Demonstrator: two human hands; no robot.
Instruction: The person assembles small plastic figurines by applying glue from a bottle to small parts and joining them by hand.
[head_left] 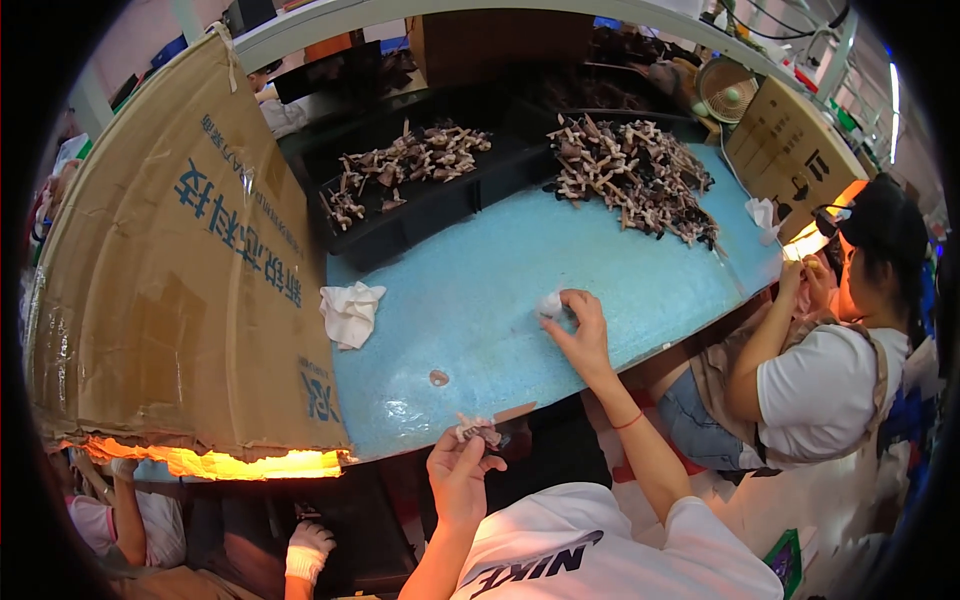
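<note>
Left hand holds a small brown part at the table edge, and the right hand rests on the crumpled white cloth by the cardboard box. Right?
Not quite. In the head view the right hand pinches a small white wad mid-table; the crumpled white cloth lies untouched by the cardboard box. The left hand does hold the small brown part.

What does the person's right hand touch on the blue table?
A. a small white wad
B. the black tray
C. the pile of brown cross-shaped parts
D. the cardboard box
A: the right hand reaches out over the blue table and its fingertips rest on a small white wad, while the pile of brown parts, the black tray and the cardboard box lie apart from it.
</note>
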